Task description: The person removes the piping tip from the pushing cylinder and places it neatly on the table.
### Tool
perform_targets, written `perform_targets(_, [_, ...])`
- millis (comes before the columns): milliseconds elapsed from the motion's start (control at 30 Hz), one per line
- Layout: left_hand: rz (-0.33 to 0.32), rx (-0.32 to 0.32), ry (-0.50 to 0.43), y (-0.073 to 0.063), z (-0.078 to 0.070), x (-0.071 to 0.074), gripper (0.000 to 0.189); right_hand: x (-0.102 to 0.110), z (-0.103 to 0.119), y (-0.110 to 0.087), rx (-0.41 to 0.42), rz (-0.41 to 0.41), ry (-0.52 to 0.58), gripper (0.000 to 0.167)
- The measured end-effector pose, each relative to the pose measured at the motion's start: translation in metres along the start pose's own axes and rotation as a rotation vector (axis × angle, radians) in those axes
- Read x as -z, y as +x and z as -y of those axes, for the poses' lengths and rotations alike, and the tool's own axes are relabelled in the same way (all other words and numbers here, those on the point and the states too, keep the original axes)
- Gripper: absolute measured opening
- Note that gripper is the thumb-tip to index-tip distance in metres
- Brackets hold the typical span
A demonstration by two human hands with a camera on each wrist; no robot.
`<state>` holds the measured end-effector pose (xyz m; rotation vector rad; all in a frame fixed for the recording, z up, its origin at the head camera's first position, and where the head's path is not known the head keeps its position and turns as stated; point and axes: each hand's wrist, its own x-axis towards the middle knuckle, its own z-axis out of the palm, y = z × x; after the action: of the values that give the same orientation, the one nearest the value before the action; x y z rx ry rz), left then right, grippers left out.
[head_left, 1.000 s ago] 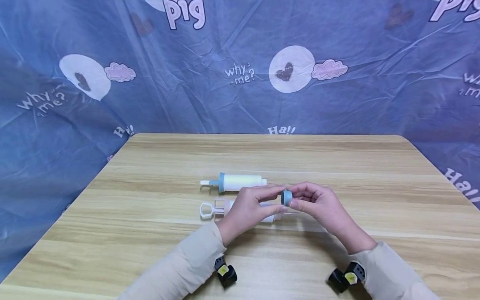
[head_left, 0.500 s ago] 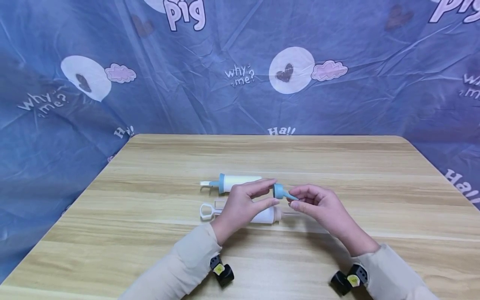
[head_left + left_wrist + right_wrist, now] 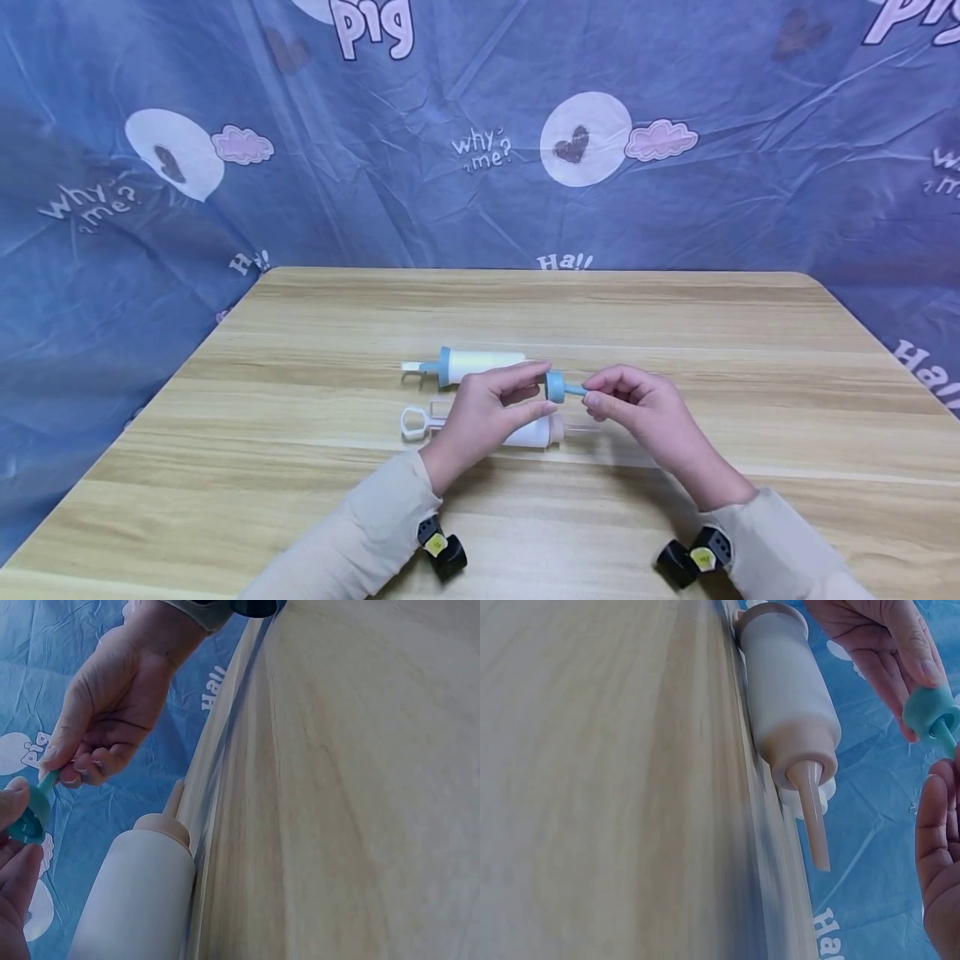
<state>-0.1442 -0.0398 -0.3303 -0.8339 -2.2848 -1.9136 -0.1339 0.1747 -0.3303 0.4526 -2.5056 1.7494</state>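
A blue nozzle cap (image 3: 554, 387) with a thin spout is held in the air between the two hands. The left hand (image 3: 491, 408) pinches its wide collar between thumb and fingers. At the other end, the right hand (image 3: 637, 404) pinches the spout's tip. Below the hands lies a syringe-like dispenser with a white barrel (image 3: 531, 432), a beige nozzle (image 3: 163, 827) and a white ring handle (image 3: 413, 422); the left hand hides part of it. Behind it is a second white-barrelled dispenser (image 3: 472, 365) with a blue collar, its right end partly hidden.
All lies on a wood-grain table (image 3: 315, 500). A blue printed cloth (image 3: 390, 192) hangs behind the table's far edge. Each wrist carries a small black camera, over beige sleeves (image 3: 375, 525).
The nozzle cap has shifted a little left and its spout has come into view. The right fingers have moved from near the collar to the spout, and the left hand has drawn slightly left.
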Motion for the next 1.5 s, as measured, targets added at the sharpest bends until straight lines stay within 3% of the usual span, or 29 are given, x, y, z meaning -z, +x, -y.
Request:
perform_targets(400, [0.066,0.048,-0.096,-0.0025,-0.0013,-0.0031,0.045,-0.0033,0.0003,0.0002,0.026,0.021,0.085,0.020])
perform_targets(633, [0.068,0.057,-0.074,-0.0026,-0.0017,-0.0069,0.043,-0.0045,-0.0033,0.0003,0.061,0.046,0.149,0.002])
perform_targets(933, [0.080,0.057,-0.034,-0.0024,-0.0048,-0.0077,0.042,-0.0060,-0.0034,-0.0001,0.124,0.068,0.231,0.015])
perform_targets(1267, [0.070,0.046,0.002,-0.0036,-0.0033,-0.0069,0.042,-0.0063,-0.0006,-0.0017,0.066,0.027,0.157,0.010])
perform_targets(1367, [0.061,0.037,0.018,-0.0032,-0.0032,-0.0067,0.041,-0.0056,0.0003,-0.0028,0.053,0.013,0.118,0.022])
perform_targets(1500, [0.057,0.031,0.007,-0.0026,-0.0040,-0.0066,0.041,-0.0060,0.0003,-0.0031,0.101,0.018,0.075,0.039])
